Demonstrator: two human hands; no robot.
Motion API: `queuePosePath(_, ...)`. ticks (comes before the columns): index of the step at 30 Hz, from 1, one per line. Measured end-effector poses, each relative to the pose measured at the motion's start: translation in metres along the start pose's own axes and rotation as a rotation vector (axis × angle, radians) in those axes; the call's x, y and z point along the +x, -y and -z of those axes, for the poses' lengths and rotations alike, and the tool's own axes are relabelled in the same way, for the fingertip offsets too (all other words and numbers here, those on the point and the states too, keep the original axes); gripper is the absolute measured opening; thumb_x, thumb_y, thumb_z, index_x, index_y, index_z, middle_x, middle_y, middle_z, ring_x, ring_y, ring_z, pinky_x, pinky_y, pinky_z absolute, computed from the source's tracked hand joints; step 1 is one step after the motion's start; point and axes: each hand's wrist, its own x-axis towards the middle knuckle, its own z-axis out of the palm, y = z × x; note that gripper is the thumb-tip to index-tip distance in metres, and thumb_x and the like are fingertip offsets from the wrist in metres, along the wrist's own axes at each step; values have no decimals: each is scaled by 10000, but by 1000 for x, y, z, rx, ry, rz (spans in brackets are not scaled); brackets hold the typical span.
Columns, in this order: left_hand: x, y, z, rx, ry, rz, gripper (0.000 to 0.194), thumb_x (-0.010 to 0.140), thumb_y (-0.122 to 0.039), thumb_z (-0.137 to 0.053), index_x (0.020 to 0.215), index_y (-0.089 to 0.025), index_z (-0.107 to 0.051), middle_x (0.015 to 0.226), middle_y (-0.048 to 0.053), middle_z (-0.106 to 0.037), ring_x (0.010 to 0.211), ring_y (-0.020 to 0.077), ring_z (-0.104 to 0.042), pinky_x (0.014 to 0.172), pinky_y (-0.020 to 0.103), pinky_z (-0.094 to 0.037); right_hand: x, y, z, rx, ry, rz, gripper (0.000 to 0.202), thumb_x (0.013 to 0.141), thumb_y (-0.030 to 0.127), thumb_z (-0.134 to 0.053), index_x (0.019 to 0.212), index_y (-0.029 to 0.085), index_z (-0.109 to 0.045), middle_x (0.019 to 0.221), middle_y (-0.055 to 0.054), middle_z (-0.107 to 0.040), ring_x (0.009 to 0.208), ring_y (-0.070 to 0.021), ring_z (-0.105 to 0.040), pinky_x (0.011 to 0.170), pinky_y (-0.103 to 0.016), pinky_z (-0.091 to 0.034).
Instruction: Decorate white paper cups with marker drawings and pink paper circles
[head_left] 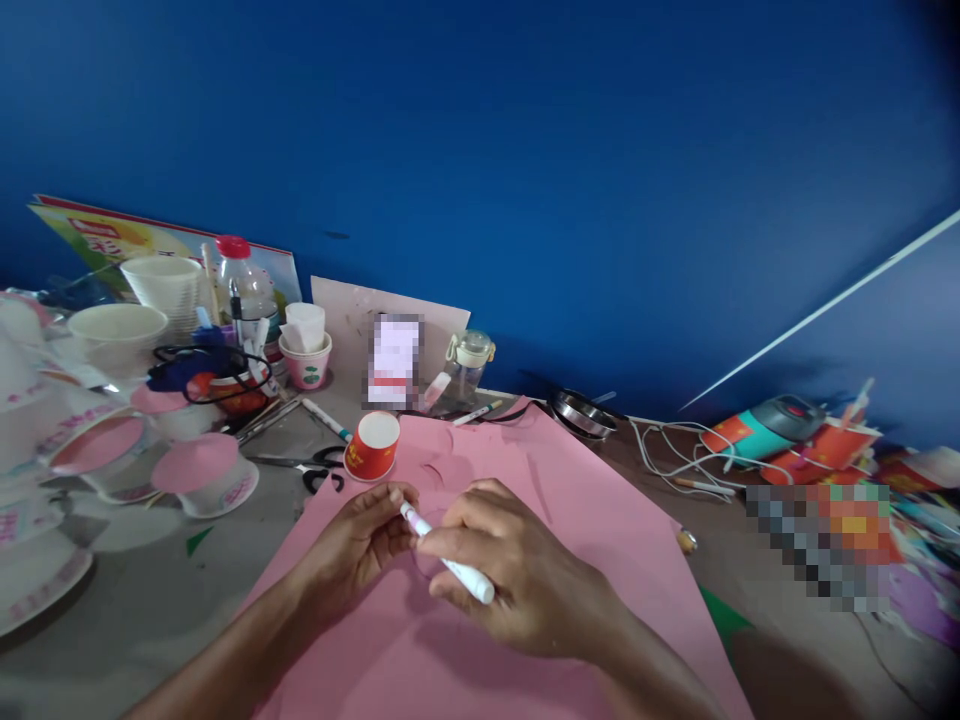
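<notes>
Marker (471, 580), white with a pale purple band, is gripped by the right hand (517, 570) above pink paper (360, 645); whether its far end is pinched by the left hand (370, 532) cannot be told.

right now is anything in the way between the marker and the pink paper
The left hand is: its fingers are at the far end of the marker, above the pink paper. The right hand holds the marker. The red cup stands off by the paper's far left edge, not between them.
</notes>
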Motion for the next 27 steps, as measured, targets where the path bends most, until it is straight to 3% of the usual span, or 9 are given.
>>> queuePosePath(7,-5,2,-4,62,30,-15,210,729,-318,-781,786,-134,-697,646,19,-647,569,100,-588,570,192,-485,2,-4,-5,20,-18,25,142,885,254,-603,1001,193,-658,861,-55,-649,787,-176,-550,789,-329,-400)
queuePosePath(20,-8,6,-11,239,-32,-67,332,802,-484,-654,727,-165,-601,527,-77,-395,475,63,-272,456,172,-239,9,-18,-16,93,-49,63,206,965,301,-456,938,187,-627,804,-43,-674,742,-163,-552,767,-310,-395)
queuePosePath(27,-14,5,-15,383,-79,-56,370,795,-531,-610,695,-183,-533,565,-68,-399,485,75,-288,465,191,-254,11,-25,-23,147,-69,44,181,940,256,-480,909,202,-650,796,-32,-708,736,-160,-589,758,-302,-417)
